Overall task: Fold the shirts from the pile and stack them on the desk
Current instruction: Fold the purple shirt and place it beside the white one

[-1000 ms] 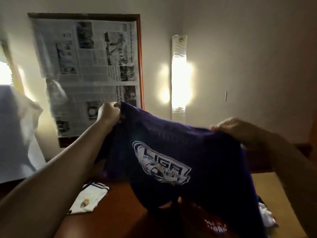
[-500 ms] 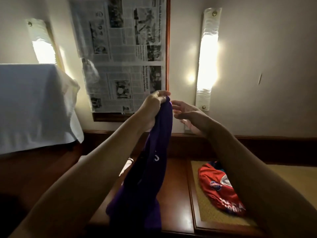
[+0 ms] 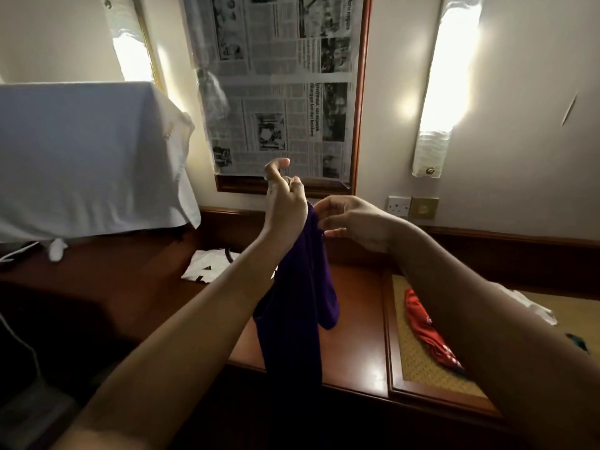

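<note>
Purple shirt (image 3: 300,306) hanging lengthwise from raised hands (image 3: 319,216)

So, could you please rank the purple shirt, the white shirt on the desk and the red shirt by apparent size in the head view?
1. purple shirt, though it hangs nearest the camera.
2-3. red shirt and white shirt: both partly hidden by arms, unsure.

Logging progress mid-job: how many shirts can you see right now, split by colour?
Purple shirt, held up in the hands: 1
White shirt, lying on the desk: 1
Red shirt, on the woven mat: 1
Total: 3
</note>
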A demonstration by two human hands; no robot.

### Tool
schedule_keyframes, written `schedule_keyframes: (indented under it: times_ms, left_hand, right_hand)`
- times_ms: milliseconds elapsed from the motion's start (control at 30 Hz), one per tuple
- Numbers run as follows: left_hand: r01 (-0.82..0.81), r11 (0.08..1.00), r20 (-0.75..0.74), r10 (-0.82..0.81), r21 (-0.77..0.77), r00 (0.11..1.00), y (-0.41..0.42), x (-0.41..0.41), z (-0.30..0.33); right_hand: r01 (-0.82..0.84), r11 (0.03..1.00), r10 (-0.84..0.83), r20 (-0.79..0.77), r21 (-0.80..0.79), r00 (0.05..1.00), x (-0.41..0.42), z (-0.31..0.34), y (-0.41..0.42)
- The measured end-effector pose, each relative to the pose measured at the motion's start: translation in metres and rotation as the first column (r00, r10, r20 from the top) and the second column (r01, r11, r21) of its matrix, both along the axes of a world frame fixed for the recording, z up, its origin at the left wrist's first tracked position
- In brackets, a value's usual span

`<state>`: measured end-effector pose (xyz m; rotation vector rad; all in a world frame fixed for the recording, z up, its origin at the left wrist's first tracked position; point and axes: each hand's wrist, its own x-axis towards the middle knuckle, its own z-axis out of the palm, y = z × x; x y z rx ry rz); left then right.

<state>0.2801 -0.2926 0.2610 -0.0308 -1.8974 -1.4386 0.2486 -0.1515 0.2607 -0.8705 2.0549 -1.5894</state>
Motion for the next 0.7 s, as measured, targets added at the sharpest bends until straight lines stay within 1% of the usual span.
schedule_keyframes:
  times_ms: [67,133,200,233,300,367,433,467,533,600,633,700]
  left_hand:
    - [0.008,1.0,-0.008,-0.008,-0.015,1.0,-0.001,-0.001,-0.005]
    - [0.03,0.999,-0.021,-0.031,-0.025,0.999,0.001,0.003,-0.008]
    - [0.052,0.995,-0.022,-0.055,-0.09,0.998,0.004,0.013,-0.016]
    - [0.095,0.988,0.003,-0.096,-0.125,0.995,0.007,0.02,-0.025]
    - [0.235,0.961,0.147,-0.214,-0.146,0.966,0.013,0.033,-0.055]
    - [0.338,0.934,0.292,-0.294,-0.115,0.91,0.018,0.04,-0.099]
    - [0.369,0.925,0.417,-0.301,-0.092,0.857,0.02,0.043,-0.147]
    - [0.378,0.924,0.479,-0.308,-0.055,0.822,0.019,0.045,-0.169]
    - [0.404,0.912,0.566,-0.37,0.069,0.737,0.013,0.051,-0.2]
    - [0.437,0.875,0.613,-0.465,0.208,0.639,0.002,0.053,-0.222]
    - [0.468,0.847,0.63,-0.51,0.252,0.586,-0.004,0.054,-0.225]
    - [0.539,0.801,0.681,-0.548,0.26,0.486,-0.014,0.06,-0.209]
  right_hand:
    - [0.038,0.999,-0.038,-0.011,-0.021,0.999,0.009,-0.009,-0.002]
    - [0.111,0.993,-0.113,-0.053,-0.046,0.992,0.017,-0.01,0.0]
    - [0.161,0.983,-0.167,-0.074,-0.088,0.983,0.024,-0.004,0.006]
    - [0.175,0.979,-0.184,-0.095,-0.101,0.978,0.026,0.0,0.009]
    - [0.215,0.973,-0.227,-0.181,-0.086,0.957,0.031,0.006,0.015]
    - [0.291,0.955,-0.294,-0.282,-0.054,0.913,0.034,0.008,0.02]
    - [0.371,0.927,-0.367,-0.344,-0.057,0.864,0.038,0.008,0.028]
    - [0.401,0.914,-0.393,-0.361,-0.056,0.846,0.039,0.007,0.033]
    - [0.443,0.894,-0.432,-0.37,-0.059,0.822,0.042,0.002,0.046]
    - [0.47,0.879,-0.466,-0.344,-0.076,0.815,0.045,-0.006,0.061]
    - [0.48,0.874,-0.477,-0.328,-0.078,0.816,0.046,-0.009,0.068]
    - [0.5,0.861,-0.503,-0.286,-0.09,0.815,0.049,-0.015,0.082]
